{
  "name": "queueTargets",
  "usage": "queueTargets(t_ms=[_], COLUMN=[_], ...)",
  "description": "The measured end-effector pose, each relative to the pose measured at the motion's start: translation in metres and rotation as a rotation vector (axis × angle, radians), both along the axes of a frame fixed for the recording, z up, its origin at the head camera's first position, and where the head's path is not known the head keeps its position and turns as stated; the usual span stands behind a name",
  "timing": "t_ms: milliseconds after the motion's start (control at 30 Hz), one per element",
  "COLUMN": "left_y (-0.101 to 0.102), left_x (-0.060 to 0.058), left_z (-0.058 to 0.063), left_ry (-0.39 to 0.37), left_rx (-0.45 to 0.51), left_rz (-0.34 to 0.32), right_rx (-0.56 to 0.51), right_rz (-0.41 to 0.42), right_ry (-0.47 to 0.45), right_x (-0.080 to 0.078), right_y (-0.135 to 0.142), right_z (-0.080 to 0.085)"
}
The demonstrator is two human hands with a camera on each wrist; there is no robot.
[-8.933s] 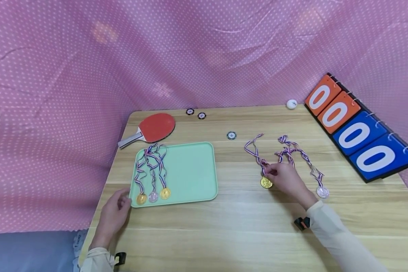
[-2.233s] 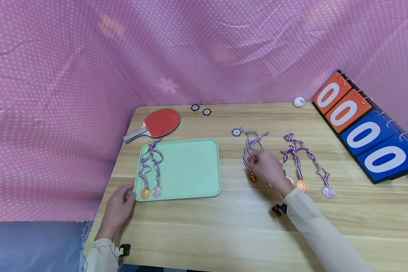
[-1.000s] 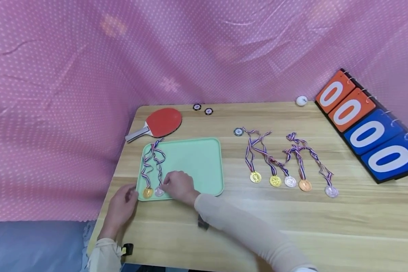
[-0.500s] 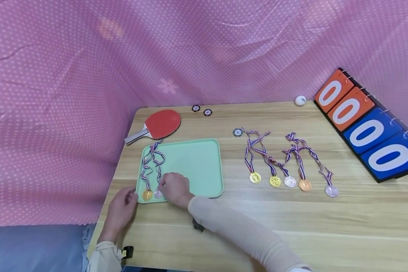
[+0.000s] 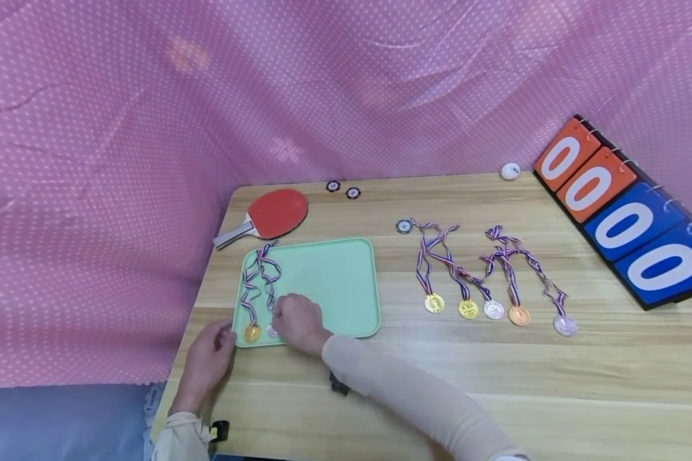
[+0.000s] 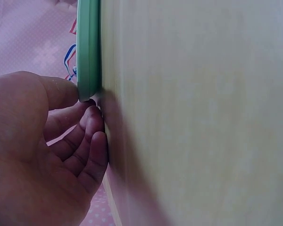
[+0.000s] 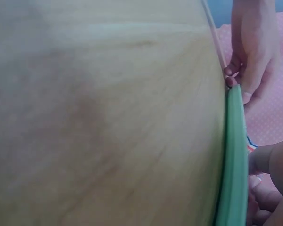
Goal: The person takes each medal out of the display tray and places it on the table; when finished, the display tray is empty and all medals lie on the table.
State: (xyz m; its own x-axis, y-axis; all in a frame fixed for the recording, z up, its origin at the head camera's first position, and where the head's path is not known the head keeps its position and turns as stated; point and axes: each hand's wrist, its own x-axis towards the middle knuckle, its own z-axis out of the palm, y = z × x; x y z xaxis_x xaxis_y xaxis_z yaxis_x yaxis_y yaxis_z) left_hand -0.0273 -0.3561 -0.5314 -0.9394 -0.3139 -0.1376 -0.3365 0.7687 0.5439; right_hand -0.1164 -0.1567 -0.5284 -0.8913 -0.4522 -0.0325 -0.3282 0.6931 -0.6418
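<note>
My left hand [image 5: 206, 360] holds the near left corner of the pale green tray [image 5: 323, 339], thumb against the rim in the left wrist view [image 6: 61, 94]. Two medals with striped ribbons lie along the tray's left side: a gold medal [image 5: 252, 333] and, right of it, a silver medal [image 5: 271, 331]. My right hand [image 5: 300, 324] reaches over the tray and pinches the silver medal's ribbon just above the disc, partly covering the disc. On the table to the right lie several more medals, among them a gold medal [image 5: 434, 303] and a bronze medal [image 5: 519, 315].
A red table tennis bat [image 5: 278, 214] lies behind the tray. Chips [image 5: 404, 226] lie farther back, one touching a medal ribbon. At the back right are a white ball [image 5: 510, 171] and a flip scoreboard [image 5: 619, 211] showing zeros. Pink dotted cloth [image 5: 346, 89] hangs behind the table.
A gold medal went from the tray to the row on the table. My right hand then left that row for the tray's silver medal, where it stays. My left hand keeps its place.
</note>
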Motion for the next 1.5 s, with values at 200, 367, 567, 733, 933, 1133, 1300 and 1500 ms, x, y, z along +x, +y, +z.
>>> queueTargets(t_ms=[200,367,567,733,933,1133,1300,1500], left_y=[0.002,0.002,0.002,0.002,0.001,0.000,-0.001,-0.001], left_x=[0.000,0.001,0.001,0.001,0.000,0.000,0.000,0.000], left_z=[-0.001,-0.001,-0.001,-0.001,0.001,0.000,0.002,0.002], left_ry=[0.002,0.009,0.006,-0.002,0.015,0.015,0.013,0.021], left_rx=[-0.009,-0.014,-0.006,0.006,-0.010,-0.018,-0.019,-0.025], left_rz=[-0.011,-0.011,-0.004,0.002,-0.013,-0.011,-0.005,-0.010], right_rx=[-0.147,-0.326,-0.425,-0.437,-0.461,-0.486,-0.507,-0.511], right_rz=[0.002,-0.012,-0.019,-0.032,-0.047,-0.023,-0.036,-0.079], right_ry=[-0.097,-0.254,-0.385,-0.418,-0.451,-0.442,-0.482,-0.461], right_x=[-0.005,-0.013,-0.019,-0.024,-0.030,-0.032,-0.039,-0.062], right_y=[0.016,0.030,0.049,0.068,0.095,0.122,0.149,0.191], right_z=[0.004,0.007,0.009,0.012,0.024,0.039,0.054,0.085])
